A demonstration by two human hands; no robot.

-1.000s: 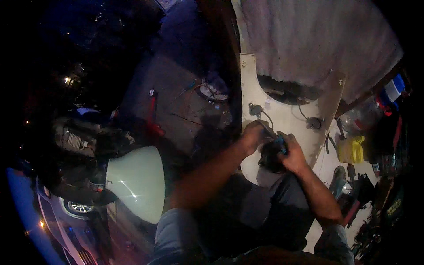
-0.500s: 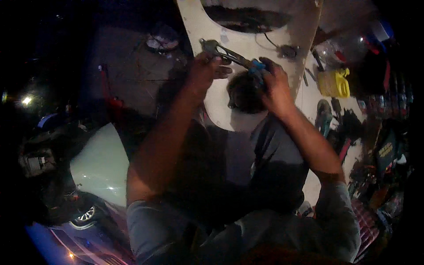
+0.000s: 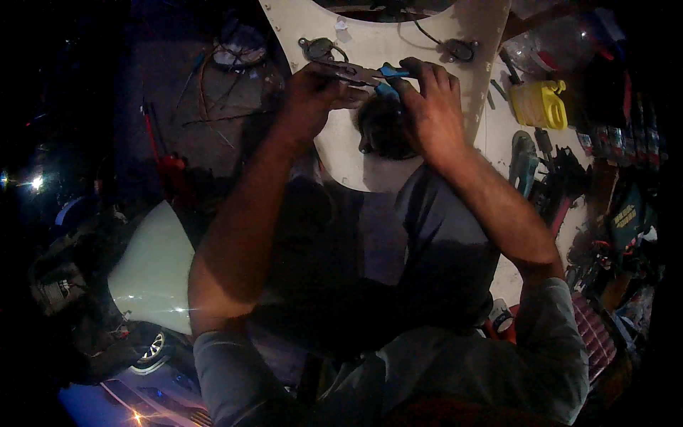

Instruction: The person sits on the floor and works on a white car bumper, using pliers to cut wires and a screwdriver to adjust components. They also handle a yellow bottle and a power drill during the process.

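My right hand (image 3: 432, 107) is closed around the blue handles of a pair of pliers (image 3: 390, 72), which stand apart from each other. The pliers' dark metal head points left to my left hand (image 3: 307, 103). That hand's fingers close on the head end; whether a small piece is also pinched there is too dark to tell. Just beyond my left hand, a dark round fitting (image 3: 318, 48) with a short cable sits on a cream panel (image 3: 341, 153). Beneath my right hand lies a dark rounded mass (image 3: 384, 135) on the panel, its kind unclear.
Another dark fitting (image 3: 459, 50) with a cable is on the panel's right side. To the right stand a yellow jug (image 3: 538, 104) and scattered tools (image 3: 524, 164). Loose wires (image 3: 206, 99) and a red tool (image 3: 171, 167) lie left. A pale curved panel (image 3: 153, 270) is at lower left.
Both hands have moved up and slightly left in the picture. The pliers have swung from a slant to nearly level, and their blue handles now show spread apart. The view has shifted too.
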